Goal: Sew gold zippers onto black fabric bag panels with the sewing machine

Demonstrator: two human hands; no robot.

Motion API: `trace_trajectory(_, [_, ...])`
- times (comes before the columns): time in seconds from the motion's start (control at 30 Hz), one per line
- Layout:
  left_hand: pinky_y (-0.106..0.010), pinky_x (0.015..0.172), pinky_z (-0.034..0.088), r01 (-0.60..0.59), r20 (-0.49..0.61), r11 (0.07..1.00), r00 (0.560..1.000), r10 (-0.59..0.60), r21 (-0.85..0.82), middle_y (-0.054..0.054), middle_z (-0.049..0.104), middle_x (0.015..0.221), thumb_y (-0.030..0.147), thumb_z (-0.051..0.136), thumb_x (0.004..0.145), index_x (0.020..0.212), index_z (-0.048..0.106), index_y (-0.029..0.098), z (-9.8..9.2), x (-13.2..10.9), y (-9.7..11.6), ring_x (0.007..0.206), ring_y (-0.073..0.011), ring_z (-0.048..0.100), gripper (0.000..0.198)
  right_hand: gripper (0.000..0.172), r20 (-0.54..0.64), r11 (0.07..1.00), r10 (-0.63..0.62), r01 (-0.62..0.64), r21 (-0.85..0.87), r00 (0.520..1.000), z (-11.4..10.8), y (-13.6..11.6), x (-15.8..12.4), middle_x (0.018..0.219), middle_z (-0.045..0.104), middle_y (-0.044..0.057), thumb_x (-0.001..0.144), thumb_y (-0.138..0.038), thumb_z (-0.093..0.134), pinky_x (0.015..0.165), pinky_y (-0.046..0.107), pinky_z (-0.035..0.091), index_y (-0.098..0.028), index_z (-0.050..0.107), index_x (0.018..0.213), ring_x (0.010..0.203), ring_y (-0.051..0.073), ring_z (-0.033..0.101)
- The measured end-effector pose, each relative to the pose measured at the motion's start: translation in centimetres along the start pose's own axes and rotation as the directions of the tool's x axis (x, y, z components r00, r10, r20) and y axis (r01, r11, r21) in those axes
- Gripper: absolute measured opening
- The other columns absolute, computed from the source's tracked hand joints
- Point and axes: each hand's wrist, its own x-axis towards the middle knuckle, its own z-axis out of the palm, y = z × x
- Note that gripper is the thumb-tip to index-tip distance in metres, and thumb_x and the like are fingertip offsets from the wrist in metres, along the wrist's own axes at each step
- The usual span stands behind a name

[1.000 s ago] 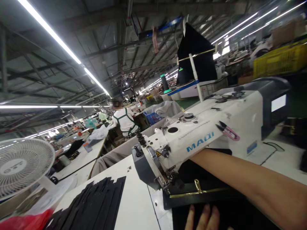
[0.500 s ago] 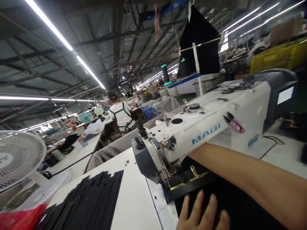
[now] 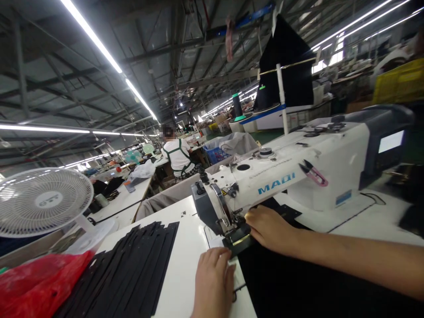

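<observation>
Black fabric (image 3: 281, 282) with a gold-toothed zipper (image 3: 243, 241) along its edge lies under the presser foot of a white sewing machine (image 3: 318, 159). My right hand (image 3: 273, 227) is closed over the zipper edge, just right of the needle area; its fingertips and the zipper pull are hidden. At the fabric's left corner, my left hand (image 3: 213, 276) has its fingers bent together and the thumb close by, on the edge in front of the foot. Pink-handled thread snips (image 3: 314, 173) are attached to the machine's arm.
Many black strips (image 3: 132, 265) lie on the white table at left. Beside them are a red plastic bag (image 3: 43, 282) and a white fan (image 3: 46, 201). Thread cones (image 3: 237, 107) stand behind the machine. A person (image 3: 179, 154) sits further back, facing away.
My right hand has come out from behind the machine arm onto the zipper edge. My left hand has moved left to the fabric's corner, its spread fingers now together. The view has shifted left.
</observation>
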Motion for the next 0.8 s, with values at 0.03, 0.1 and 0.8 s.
trace_trajectory(0.03, [-0.044,0.078,0.052,-0.004,0.027,1.0,1.0,0.003,0.028,-0.01,0.066,0.099,0.012,0.046,0.083,0.1,0.059,0.017,0.0,0.4,0.0,0.09,-0.0248,0.062,0.023,0.013,0.006,0.999,-0.045,0.044,0.029,0.999,0.0,-0.8,-1.5,0.077,0.061,0.004,0.086,-0.018,0.052,0.074,0.034,0.044,-0.015,0.061,0.078,0.075,0.017,0.057])
trace_trajectory(0.1, [-0.046,0.091,0.045,-0.026,0.098,0.998,0.995,0.02,0.054,-0.01,0.067,0.101,0.007,0.047,0.081,0.099,0.061,0.016,0.2,1.2,0.2,0.097,-0.0243,0.061,0.024,0.013,0.001,0.99,-0.11,0.109,0.095,0.994,0.3,-2.4,-4.1,0.078,0.061,0.004,0.083,-0.015,0.051,0.07,0.033,0.042,-0.017,0.061,0.075,0.075,0.019,0.056])
trace_trajectory(0.8, [-0.042,0.075,0.049,0.154,-0.056,0.969,0.988,-0.146,0.195,-0.006,0.068,0.099,0.009,0.054,0.081,0.08,0.067,0.021,1.4,1.4,1.4,0.089,-0.0245,0.063,0.018,0.021,-0.016,0.978,-0.131,0.132,0.16,0.991,2.7,-2.8,-2.3,0.079,0.063,0.005,0.089,-0.016,0.042,0.067,0.032,0.04,-0.018,0.063,0.087,0.073,0.019,0.058])
